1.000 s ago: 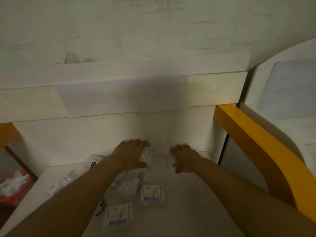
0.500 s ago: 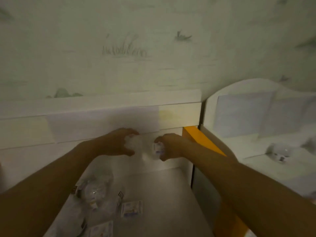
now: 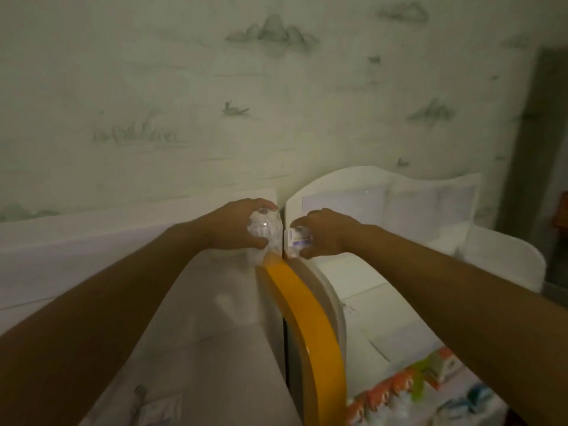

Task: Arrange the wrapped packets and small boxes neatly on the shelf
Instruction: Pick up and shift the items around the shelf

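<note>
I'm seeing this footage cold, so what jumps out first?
Two bare forearms reach to mid-frame: the left hand grips a clear wrapped packet, the right hand pinches a small box. Below them a bright orange curved panel edge sweeps down between the white shelf and white furniture at right.

A white shelf [image 3: 221,348] with a yellow edge [image 3: 304,321] carries blurred small packets [image 3: 159,410] at its near left; colourful boxes [image 3: 399,392] lie near right.
</note>
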Action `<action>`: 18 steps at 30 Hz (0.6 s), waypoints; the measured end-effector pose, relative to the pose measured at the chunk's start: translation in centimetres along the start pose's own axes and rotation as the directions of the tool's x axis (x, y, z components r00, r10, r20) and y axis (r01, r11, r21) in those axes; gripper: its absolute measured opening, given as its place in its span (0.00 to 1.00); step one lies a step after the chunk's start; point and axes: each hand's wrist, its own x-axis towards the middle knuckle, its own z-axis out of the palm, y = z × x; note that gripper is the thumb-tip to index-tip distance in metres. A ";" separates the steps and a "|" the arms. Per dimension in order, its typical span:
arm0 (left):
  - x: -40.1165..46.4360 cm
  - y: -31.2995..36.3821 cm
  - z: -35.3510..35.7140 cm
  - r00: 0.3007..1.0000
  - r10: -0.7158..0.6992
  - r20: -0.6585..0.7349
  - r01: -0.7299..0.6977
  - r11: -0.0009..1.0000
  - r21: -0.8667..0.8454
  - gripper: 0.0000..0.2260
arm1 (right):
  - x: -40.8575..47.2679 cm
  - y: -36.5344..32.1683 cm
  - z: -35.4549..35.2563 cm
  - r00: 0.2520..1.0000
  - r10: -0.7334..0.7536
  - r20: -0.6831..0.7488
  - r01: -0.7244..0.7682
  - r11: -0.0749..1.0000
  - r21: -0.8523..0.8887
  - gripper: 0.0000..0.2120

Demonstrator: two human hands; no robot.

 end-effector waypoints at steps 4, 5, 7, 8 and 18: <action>4.3 5.0 2.7 1.000 0.012 0.008 -0.012 1.000 0.003 0.33 | -3.3 6.8 -0.2 0.998 0.061 -0.006 -0.061 0.998 0.034 0.33; 5.3 6.2 3.6 1.000 0.017 0.022 -0.017 1.000 0.015 0.33 | -4.2 8.5 -0.1 0.997 0.074 -0.004 -0.074 0.997 0.030 0.33; 7.2 8.6 5.8 0.999 0.019 0.049 -0.021 0.999 0.035 0.33 | -6.0 11.8 0.2 0.996 0.091 0.010 -0.091 0.995 0.028 0.32; 8.1 9.8 7.0 0.998 0.012 0.059 -0.015 0.999 0.045 0.33 | -7.0 13.4 0.5 0.995 0.097 0.021 -0.098 0.994 0.038 0.31; 13.0 17.1 16.9 0.972 -0.041 0.230 0.007 0.989 0.148 0.32 | -12.8 25.8 6.7 0.980 0.151 0.129 -0.170 0.972 0.161 0.31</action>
